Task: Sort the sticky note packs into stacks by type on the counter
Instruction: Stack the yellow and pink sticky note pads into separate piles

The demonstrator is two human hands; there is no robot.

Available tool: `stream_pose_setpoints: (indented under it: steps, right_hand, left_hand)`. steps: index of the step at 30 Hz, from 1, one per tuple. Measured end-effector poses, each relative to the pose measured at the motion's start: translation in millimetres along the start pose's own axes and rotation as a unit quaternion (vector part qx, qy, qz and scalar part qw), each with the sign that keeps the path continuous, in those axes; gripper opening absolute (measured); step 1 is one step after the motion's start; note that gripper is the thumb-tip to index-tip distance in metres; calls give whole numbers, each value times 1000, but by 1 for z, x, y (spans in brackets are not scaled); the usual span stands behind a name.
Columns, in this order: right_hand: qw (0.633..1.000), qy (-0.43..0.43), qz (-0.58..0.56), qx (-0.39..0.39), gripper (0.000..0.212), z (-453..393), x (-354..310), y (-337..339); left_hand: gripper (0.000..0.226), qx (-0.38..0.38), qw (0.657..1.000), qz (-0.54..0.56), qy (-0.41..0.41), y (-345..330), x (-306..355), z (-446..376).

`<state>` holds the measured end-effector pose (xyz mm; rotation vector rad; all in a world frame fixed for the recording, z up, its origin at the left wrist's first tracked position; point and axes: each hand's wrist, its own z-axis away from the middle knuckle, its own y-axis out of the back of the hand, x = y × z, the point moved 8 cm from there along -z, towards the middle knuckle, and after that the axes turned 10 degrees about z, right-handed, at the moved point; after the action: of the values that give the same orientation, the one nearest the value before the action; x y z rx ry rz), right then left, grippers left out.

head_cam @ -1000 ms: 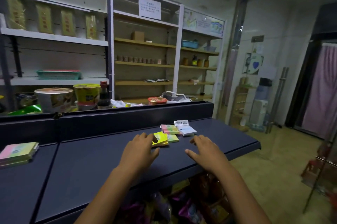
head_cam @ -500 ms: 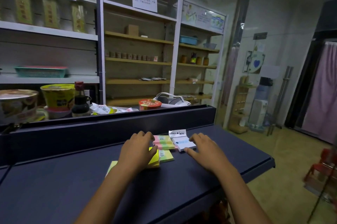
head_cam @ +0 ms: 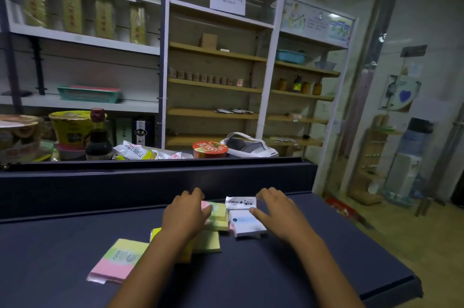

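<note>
My left hand (head_cam: 187, 217) rests spread on the pastel packs (head_cam: 218, 211); my right hand (head_cam: 278, 214), fingers relaxed and nearer, touches the white pack (head_cam: 247, 226) just right of them.

Both hands have slid forward along the bench. The left hand (head_cam: 185, 214) now lies over the pink-and-yellow pack (head_cam: 217, 209), off the bright yellow pack (head_cam: 187, 251) it covered a second ago. The right hand (head_cam: 278, 212) has reached the white pack (head_cam: 247, 225), fingertips at its printed flap. A pink-and-green pack (head_cam: 118, 260) has come into sight at the near left.
</note>
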<state>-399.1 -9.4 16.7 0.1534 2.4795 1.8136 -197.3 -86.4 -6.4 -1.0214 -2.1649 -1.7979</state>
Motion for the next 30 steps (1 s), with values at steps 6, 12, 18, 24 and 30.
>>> stream_pose_setpoints:
  steps: [6,12,18,24,30]
  right_hand:
    - [999,20,-24,6,39,-21,30,-13]
    - [999,30,-35,3,40,-35,39,-24]
    - [998,40,-48,9,40,-43,30,-25]
    - [997,45,-60,5,39,-45,21,-24]
    - [996,57,-71,6,40,-44,14,-17]
  left_hand:
    - [48,-1,996,-3,85,-23,-5,-18]
    - [45,21,991,41,124,-30,-16,-22]
    - [46,74,973,181,120,-20,-25,-23]
    - [32,149,913,368,96,5,-35,-21]
    - [36,130,799,585,57,11,-9,-12]
